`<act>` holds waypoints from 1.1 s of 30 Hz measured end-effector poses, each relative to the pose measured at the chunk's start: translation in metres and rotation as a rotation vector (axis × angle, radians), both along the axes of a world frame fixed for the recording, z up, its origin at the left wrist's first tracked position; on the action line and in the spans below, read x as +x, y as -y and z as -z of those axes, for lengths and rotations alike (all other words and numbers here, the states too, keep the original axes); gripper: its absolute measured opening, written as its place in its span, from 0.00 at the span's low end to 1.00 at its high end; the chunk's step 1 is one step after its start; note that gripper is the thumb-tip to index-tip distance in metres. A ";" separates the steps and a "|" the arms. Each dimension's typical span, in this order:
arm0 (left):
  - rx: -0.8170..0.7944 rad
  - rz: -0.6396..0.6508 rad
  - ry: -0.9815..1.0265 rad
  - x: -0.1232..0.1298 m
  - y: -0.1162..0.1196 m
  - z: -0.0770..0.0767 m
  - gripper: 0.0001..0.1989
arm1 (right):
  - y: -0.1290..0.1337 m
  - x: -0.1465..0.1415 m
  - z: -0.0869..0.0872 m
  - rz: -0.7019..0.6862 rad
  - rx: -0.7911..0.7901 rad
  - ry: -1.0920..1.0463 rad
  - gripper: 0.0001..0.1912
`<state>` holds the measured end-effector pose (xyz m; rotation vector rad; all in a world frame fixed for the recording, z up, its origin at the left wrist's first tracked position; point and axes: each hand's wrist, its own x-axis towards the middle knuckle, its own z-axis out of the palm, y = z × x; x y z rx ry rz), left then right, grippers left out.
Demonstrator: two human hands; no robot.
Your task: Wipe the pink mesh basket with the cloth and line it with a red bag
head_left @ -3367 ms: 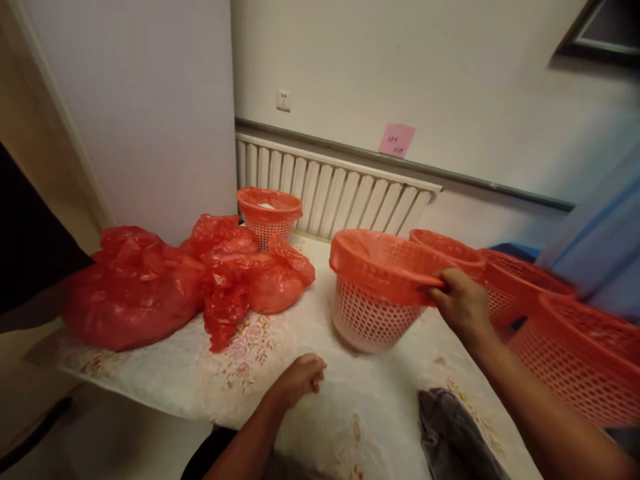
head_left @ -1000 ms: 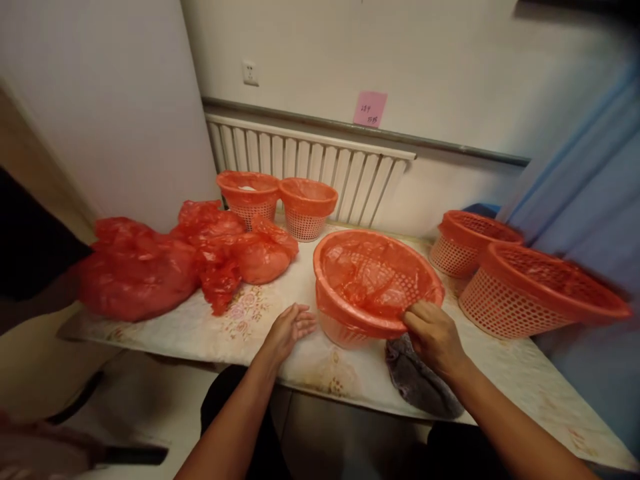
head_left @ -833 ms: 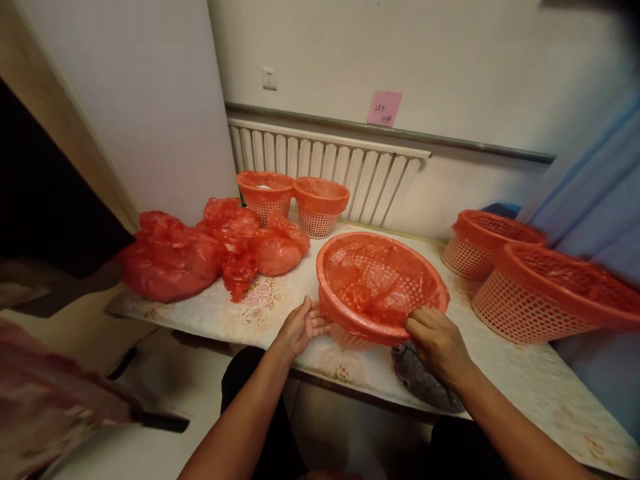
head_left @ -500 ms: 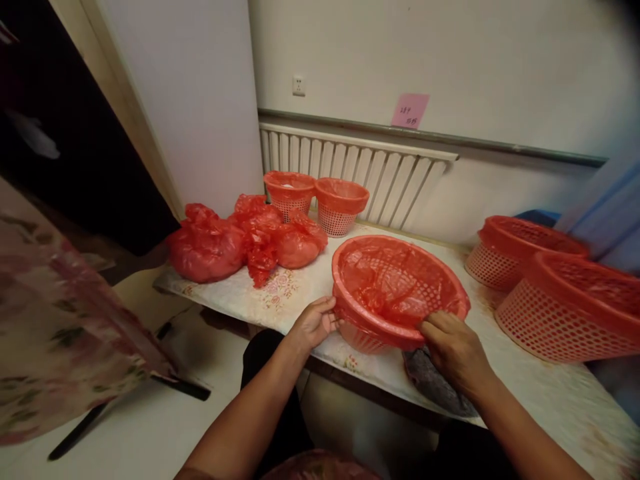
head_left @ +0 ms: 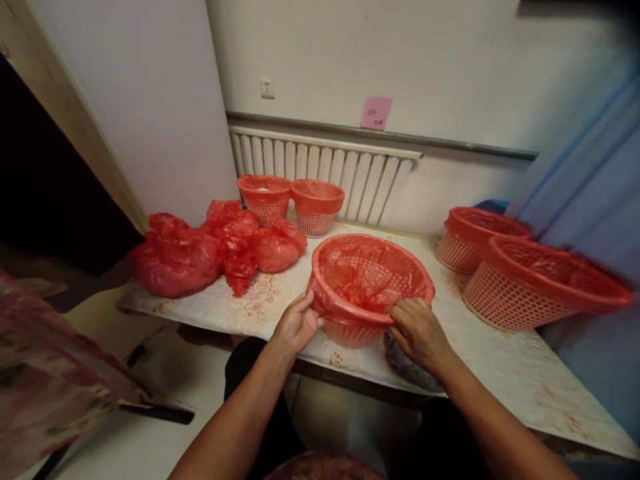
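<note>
A pinkish-red perforated plastic basket [head_left: 353, 335] stands on the table right in front of me. Inside it lies a thin red plastic bag [head_left: 395, 270], its edge folded outward over the rim. On the basket's left side, my left hand [head_left: 298, 325] pinches the folded bag edge between thumb and fingers. My right hand [head_left: 419, 333] is closed over the front right of the rim, fingers on the bag edge, thumb hidden. Below the right hand, a dark grey cloth-like item [head_left: 413, 369] lies at the table's front edge, partly covered by the hand and forearm.
Several knotted, filled red bags [head_left: 183, 257] lie on the table [head_left: 505, 373] at left. Two lined baskets [head_left: 316, 217] stand by the radiator [head_left: 325, 160]; two more [head_left: 520, 287] stand at right beside a blue curtain [head_left: 585, 173]. Flowered fabric [head_left: 45, 387] hangs at lower left.
My view has turned right, so everything sits further left in it. My right hand has opened from a tighter fist so its fingers lie over the rim; the left keeps its hold.
</note>
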<state>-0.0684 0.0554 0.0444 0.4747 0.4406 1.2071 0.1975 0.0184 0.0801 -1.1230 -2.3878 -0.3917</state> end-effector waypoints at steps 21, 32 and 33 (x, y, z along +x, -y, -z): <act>0.121 -0.029 -0.064 0.002 0.002 -0.024 0.14 | -0.003 0.001 0.007 0.007 0.055 -0.039 0.09; 0.186 -0.100 -0.173 0.007 -0.010 -0.062 0.10 | -0.001 0.013 0.007 -0.066 0.082 -0.225 0.26; 0.167 -0.094 -0.162 0.008 -0.010 -0.063 0.10 | 0.000 0.015 0.010 -0.038 0.109 -0.234 0.28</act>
